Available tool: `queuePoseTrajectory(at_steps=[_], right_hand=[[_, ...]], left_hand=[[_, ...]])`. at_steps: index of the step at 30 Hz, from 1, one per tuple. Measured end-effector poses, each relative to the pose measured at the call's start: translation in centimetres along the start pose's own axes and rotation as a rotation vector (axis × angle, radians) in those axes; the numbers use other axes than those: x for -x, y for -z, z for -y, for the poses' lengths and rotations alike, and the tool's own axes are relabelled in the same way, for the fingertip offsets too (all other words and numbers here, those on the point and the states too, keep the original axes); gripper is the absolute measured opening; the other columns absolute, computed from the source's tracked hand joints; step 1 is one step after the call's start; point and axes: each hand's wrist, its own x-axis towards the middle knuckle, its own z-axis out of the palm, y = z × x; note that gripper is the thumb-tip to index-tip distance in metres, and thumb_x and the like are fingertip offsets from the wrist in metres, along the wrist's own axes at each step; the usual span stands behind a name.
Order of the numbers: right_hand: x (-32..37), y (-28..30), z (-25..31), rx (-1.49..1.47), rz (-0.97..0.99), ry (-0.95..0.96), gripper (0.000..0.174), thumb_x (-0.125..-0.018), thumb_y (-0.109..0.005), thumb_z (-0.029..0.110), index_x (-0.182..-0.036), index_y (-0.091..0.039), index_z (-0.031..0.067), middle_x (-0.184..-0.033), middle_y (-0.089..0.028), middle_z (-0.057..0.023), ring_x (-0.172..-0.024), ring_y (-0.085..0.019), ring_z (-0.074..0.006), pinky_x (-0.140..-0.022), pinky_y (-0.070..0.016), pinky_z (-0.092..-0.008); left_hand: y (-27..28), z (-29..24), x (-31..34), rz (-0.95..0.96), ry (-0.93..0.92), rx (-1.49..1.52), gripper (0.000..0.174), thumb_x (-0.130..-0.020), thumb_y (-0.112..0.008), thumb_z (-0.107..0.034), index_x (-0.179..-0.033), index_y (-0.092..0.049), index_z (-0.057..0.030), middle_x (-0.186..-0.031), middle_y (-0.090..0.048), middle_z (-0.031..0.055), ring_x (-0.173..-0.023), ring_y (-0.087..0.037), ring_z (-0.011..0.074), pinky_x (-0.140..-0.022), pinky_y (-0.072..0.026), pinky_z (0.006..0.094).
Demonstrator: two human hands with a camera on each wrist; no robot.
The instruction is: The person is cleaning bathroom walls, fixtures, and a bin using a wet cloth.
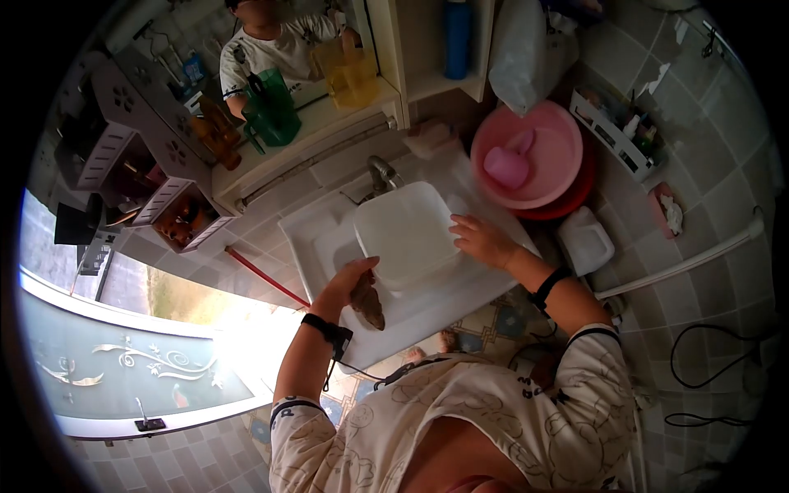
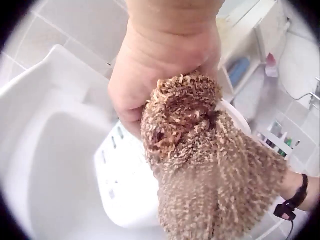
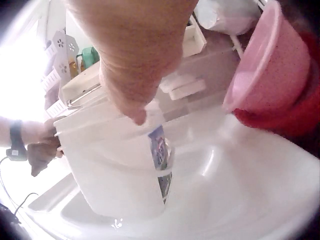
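A white square plastic container [image 1: 411, 234] stands tilted over the white sink [image 1: 329, 238], below the faucet [image 1: 382, 174]. My left hand [image 1: 352, 279] is at its near left side, gripping a brown shaggy cloth [image 1: 367, 308]. In the left wrist view the bunched cloth [image 2: 200, 160] hangs from the curled fingers of the left hand [image 2: 160, 75]. My right hand [image 1: 486, 242] rests on the container's right edge with its fingers spread. The right wrist view shows the right hand [image 3: 135, 75] at the rim of the container [image 3: 115, 160]; most of its fingers are hidden there.
Pink basins [image 1: 559, 156] with a pink scoop [image 1: 507, 167] stand right of the sink. A white jug [image 1: 586, 241] is below them. Behind the sink, a shelf holds a green pitcher [image 1: 274, 111] and a yellow pitcher [image 1: 349, 78]. A red pole [image 1: 265, 277] is at left.
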Motion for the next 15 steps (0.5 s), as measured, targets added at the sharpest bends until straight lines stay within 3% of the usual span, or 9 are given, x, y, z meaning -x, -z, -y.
queuePoseTrajectory(at_steps=[1, 3, 5, 7, 8, 10, 11, 14, 15], right_hand=[[-0.1, -0.2, 0.5, -0.002, -0.002, -0.001, 0.018, -0.069, -0.060, 0.013, -0.087, -0.060, 0.0098, -0.101, -0.056, -0.0027, -0.119, -0.037, -0.0219, -0.095, -0.0364, -0.0333], [-1.0, -0.9, 2.6, -0.042, 0.127, -0.170, 0.043, -0.062, -0.067, 0.019, -0.102, -0.055, 0.0079, -0.103, -0.055, -0.0074, -0.114, -0.043, -0.0245, -0.091, -0.0383, -0.0337], [-2.9, -1.6, 4.8, -0.563, 0.265, -0.238, 0.058, -0.069, -0.065, 0.020, -0.121, -0.042, 0.0062, -0.116, -0.050, -0.0149, -0.108, -0.047, -0.0288, -0.090, -0.0384, -0.0351], [-5.5, 0.0, 7.7, -0.930, 0.162, -0.335, 0.049, -0.071, -0.066, 0.023, -0.113, -0.049, 0.0030, -0.105, -0.056, -0.0180, -0.093, -0.056, -0.0269, -0.079, -0.0448, -0.0336], [-6.2, -0.6, 8.5, -0.931, 0.159, -0.337, 0.049, -0.071, -0.066, 0.023, -0.113, -0.049, 0.0030, -0.105, -0.056, -0.0180, -0.093, -0.056, -0.0269, -0.079, -0.0448, -0.0336], [-6.9, -2.9, 9.8, -1.080, 0.001, -0.881, 0.037, -0.073, -0.066, 0.024, -0.101, -0.056, 0.0012, -0.084, -0.061, -0.0133, -0.073, -0.060, -0.0206, -0.067, -0.0477, -0.0302], [-7.0, -5.3, 10.1, -1.107, -0.231, -0.909, 0.028, -0.077, -0.062, 0.026, -0.088, -0.059, -0.0003, -0.068, -0.060, -0.0069, -0.060, -0.056, -0.0150, -0.059, -0.0461, -0.0287], [-7.8, -4.5, 10.4, -1.155, -0.211, -1.032, 0.031, -0.079, -0.059, 0.030, -0.086, -0.057, 0.0004, -0.072, -0.058, -0.0047, -0.062, -0.053, -0.0127, -0.058, -0.0439, -0.0280], [-7.7, -5.2, 10.4, -1.160, -0.206, -1.036, 0.031, -0.079, -0.059, 0.030, -0.086, -0.057, 0.0004, -0.072, -0.058, -0.0047, -0.062, -0.053, -0.0127, -0.058, -0.0439, -0.0280]], left_hand=[[-0.7, -0.2, 0.4, 0.028, -0.037, 0.059, 0.045, -0.076, -0.064, -0.036, -0.100, -0.053, -0.0003, -0.081, -0.054, 0.0042, -0.070, -0.052, 0.0147, -0.065, -0.0455, 0.0267], [-3.5, -1.4, 2.5, 0.000, -0.052, 0.205, 0.043, -0.077, -0.064, -0.035, -0.098, -0.053, 0.0005, -0.079, -0.054, 0.0040, -0.068, -0.051, 0.0146, -0.062, -0.0449, 0.0267], [-4.5, -1.6, 3.0, -0.024, -0.099, 0.320, 0.039, -0.078, -0.064, -0.033, -0.095, -0.055, 0.0011, -0.077, -0.055, 0.0055, -0.064, -0.050, 0.0150, -0.058, -0.0437, 0.0269], [-4.3, -1.7, 2.6, -0.068, -0.086, 0.203, 0.038, -0.078, -0.063, -0.033, -0.094, -0.055, 0.0007, -0.079, -0.056, 0.0068, -0.065, -0.051, 0.0155, -0.059, -0.0439, 0.0273], [-4.2, -1.7, 2.5, -0.111, -0.076, 0.092, 0.037, -0.079, -0.063, -0.033, -0.093, -0.055, 0.0003, -0.081, -0.057, 0.0081, -0.067, -0.052, 0.0161, -0.059, -0.0441, 0.0276], [-4.3, -2.6, 3.3, -0.135, -0.101, 0.128, 0.035, -0.080, -0.062, -0.033, -0.091, -0.056, 0.0000, -0.086, -0.058, 0.0094, -0.071, -0.054, 0.0173, -0.062, -0.0449, 0.0276], [-4.8, -3.9, 4.8, -0.102, -0.118, 0.119, 0.036, -0.080, -0.062, -0.032, -0.092, -0.056, 0.0006, -0.087, -0.057, 0.0091, -0.072, -0.054, 0.0174, -0.063, -0.0448, 0.0276], [-5.3, -7.0, 8.6, -0.048, -0.170, 0.036, 0.042, -0.080, -0.062, -0.028, -0.106, -0.051, 0.0031, -0.094, -0.056, 0.0089, -0.074, -0.054, 0.0182, -0.067, -0.0448, 0.0274], [-5.7, -7.6, 10.0, -0.111, -0.295, 0.037, 0.045, -0.080, -0.061, -0.026, -0.112, -0.047, 0.0031, -0.098, -0.056, 0.0094, -0.074, -0.054, 0.0180, -0.067, -0.0452, 0.0277]])
